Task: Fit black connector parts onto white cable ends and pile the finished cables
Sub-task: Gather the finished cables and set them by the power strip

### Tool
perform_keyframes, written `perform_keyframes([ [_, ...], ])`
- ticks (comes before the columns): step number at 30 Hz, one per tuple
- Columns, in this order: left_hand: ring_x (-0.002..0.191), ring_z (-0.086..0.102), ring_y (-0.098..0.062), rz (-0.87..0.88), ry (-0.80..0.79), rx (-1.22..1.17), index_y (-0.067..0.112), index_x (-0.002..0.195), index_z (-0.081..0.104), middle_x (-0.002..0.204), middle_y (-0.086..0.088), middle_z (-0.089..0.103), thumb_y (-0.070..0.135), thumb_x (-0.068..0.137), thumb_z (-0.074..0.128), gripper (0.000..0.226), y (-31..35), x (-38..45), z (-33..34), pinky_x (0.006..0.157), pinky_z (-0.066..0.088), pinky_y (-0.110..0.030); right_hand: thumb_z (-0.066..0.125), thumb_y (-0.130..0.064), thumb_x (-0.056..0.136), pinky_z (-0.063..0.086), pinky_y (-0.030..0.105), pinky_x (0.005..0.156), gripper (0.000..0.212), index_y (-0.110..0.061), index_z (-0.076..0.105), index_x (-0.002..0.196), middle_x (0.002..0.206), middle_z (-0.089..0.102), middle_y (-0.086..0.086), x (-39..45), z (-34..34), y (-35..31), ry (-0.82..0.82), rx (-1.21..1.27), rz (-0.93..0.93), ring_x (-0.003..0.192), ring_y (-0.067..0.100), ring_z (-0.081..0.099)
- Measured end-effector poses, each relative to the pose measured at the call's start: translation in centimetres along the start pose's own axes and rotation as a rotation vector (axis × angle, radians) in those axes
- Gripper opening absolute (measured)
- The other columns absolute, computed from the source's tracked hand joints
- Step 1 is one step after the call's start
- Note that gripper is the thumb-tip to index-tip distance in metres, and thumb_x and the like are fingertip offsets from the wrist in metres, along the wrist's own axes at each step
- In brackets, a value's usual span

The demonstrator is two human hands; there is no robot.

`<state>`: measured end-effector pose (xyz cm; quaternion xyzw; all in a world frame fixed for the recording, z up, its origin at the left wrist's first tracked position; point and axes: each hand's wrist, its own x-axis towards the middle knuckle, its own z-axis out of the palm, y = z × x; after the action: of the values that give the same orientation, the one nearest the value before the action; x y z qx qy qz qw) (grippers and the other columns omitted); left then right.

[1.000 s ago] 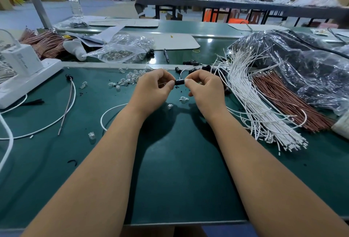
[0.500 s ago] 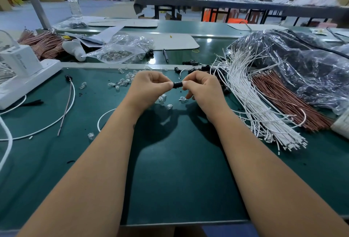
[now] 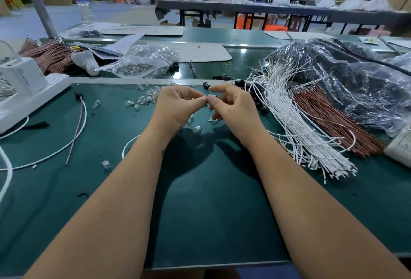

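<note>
Both hands pinched together mid-bench: left hand (image 3: 175, 106) and right hand (image 3: 231, 106) gripping a tiny black connector (image 3: 211, 96), probably seating it on cable.

two bare forearms reach forward over a dark green table (image 3: 211, 212). the left hand (image 3: 175, 106) and right hand (image 3: 233, 106) meet above it, thumb and forefinger tips pinched together around something small; what they hold is hidden by the fingers (image 3: 201, 100). a thin white cable (image 3: 127, 147) loops out from under the left wrist. small clear plastic pieces (image 3: 144, 100) lie scattered just beyond the left hand. to the right lies a thick bundle of white cables (image 3: 295, 127), with a bundle of copper-brown wires (image 3: 329, 120) beside it and crinkled clear plastic sheeting (image 3: 347, 78) behind. small black connector parts (image 3: 240, 83) sit near the far edge. a white power strip (image 3: 29, 98) rests at the left.
</note>
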<state>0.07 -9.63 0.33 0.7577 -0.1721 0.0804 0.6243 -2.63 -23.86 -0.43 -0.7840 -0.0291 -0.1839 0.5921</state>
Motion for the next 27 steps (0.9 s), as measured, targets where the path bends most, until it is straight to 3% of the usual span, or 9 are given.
perform_keyframes([
  [3,0.057,0.050,-0.017,-0.002,-0.001,-0.034,0.007,0.075,0.072,0.067,-0.025,0.066,0.008,0.083,0.071,0.008,0.3,0.0,0.8,0.059,0.041,-0.026,0.060,-0.003,0.093,0.048,0.019,0.054,0.005,-0.003,0.065,0.092,0.067,0.061,0.007,0.1,0.1,0.1,0.027,0.106,-0.003,0.050,0.008,0.056],
  [5,0.041,0.044,-0.003,-0.004,-0.005,-0.061,0.003,0.081,0.071,0.048,0.003,0.061,0.005,0.086,0.067,0.006,0.4,0.1,1.2,0.048,0.037,-0.012,0.059,-0.002,0.093,0.050,0.022,0.056,0.006,-0.003,0.064,0.091,0.066,0.062,0.005,0.3,-0.1,0.2,0.051,0.182,0.012,0.052,0.008,0.057],
  [7,0.034,0.043,0.002,-0.002,-0.029,-0.083,0.002,0.086,0.069,0.039,0.014,0.052,0.002,0.089,0.063,0.007,0.5,0.0,1.5,0.042,0.033,-0.005,0.058,-0.001,0.093,0.051,0.025,0.059,0.006,-0.004,0.063,0.090,0.067,0.063,0.005,0.5,-0.4,0.3,0.060,0.248,0.020,0.054,0.009,0.058],
  [13,0.037,0.032,-0.002,0.009,-0.090,-0.105,0.015,0.085,0.070,0.040,0.014,0.044,0.007,0.091,0.061,0.014,0.2,0.2,1.6,0.041,0.029,-0.014,0.060,-0.004,0.093,0.048,0.021,0.054,0.010,-0.006,0.067,0.086,0.059,0.062,-0.001,0.7,-1.3,0.0,0.060,0.309,0.041,0.051,0.009,0.055],
  [15,0.041,0.035,-0.002,0.047,-0.091,-0.030,0.017,0.088,0.071,0.048,0.011,0.050,0.012,0.092,0.062,0.011,0.1,0.0,1.7,0.047,0.032,-0.013,0.061,-0.008,0.093,0.045,0.018,0.050,0.012,-0.009,0.067,0.082,0.056,0.060,-0.003,0.6,-1.7,-0.1,0.077,0.164,0.006,0.046,0.006,0.052],
  [18,0.045,0.030,-0.006,0.097,-0.121,0.111,0.021,0.085,0.071,0.056,-0.007,0.046,0.017,0.091,0.065,0.010,-0.4,-0.3,1.9,0.047,0.028,-0.018,0.061,-0.024,0.093,0.041,0.023,0.053,0.013,-0.017,0.067,0.083,0.060,0.057,-0.009,0.4,-2.6,0.1,0.094,-0.373,-0.086,0.052,0.005,0.050],
  [20,0.041,0.024,-0.005,0.114,-0.117,0.123,0.021,0.083,0.072,0.049,0.001,0.038,0.019,0.088,0.069,0.006,-0.6,-0.2,1.8,0.043,0.023,-0.015,0.055,-0.029,0.095,0.040,0.027,0.056,0.015,-0.019,0.067,0.092,0.072,0.061,-0.007,0.5,-3.8,0.2,0.165,-0.663,-0.129,0.064,0.012,0.054],
  [23,0.041,0.024,-0.005,0.129,-0.108,0.099,0.019,0.084,0.074,0.041,0.014,0.031,0.022,0.083,0.075,0.003,-0.9,-0.1,1.7,0.044,0.022,-0.017,0.048,-0.011,0.095,0.038,0.026,0.059,0.022,-0.014,0.066,0.109,0.097,0.068,0.005,0.8,-6.6,0.3,0.460,-0.864,-0.159,0.078,0.017,0.054],
  [27,0.041,0.023,-0.005,0.169,-0.121,0.081,0.024,0.081,0.073,0.040,0.014,0.028,0.023,0.082,0.076,0.003,-0.9,-0.1,1.6,0.045,0.022,-0.019,0.046,0.000,0.082,0.035,0.041,0.093,0.053,-0.015,0.051,0.132,0.123,0.058,0.015,0.5,-9.9,1.0,0.671,-1.093,0.184,0.113,0.031,0.046],
])
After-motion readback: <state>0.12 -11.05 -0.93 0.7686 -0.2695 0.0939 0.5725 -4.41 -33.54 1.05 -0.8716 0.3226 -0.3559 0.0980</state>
